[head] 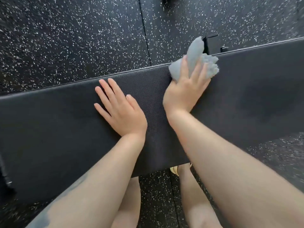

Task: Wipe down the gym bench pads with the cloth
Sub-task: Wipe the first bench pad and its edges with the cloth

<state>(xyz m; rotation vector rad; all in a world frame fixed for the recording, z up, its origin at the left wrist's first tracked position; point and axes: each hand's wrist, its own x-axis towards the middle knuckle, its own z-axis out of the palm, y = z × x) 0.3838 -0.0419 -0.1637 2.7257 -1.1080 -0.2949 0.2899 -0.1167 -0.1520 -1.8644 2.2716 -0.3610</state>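
Observation:
A long black bench pad (65, 122) runs across the view from lower left to upper right. My left hand (120, 111) lies flat on its middle, fingers spread, holding nothing. My right hand (185, 89) grips a bunched pale grey cloth (197, 58) and presses it onto the pad close to the far edge. Part of the cloth sticks up past that edge, and the rest is hidden under my fingers.
Black rubber floor (74, 38) with white speckles surrounds the bench. A black metal frame part (212, 40) of the bench shows just beyond the cloth. My bare legs and one foot (176, 170) stand under the pad's near edge. A dark object (5, 171) sits at the left edge.

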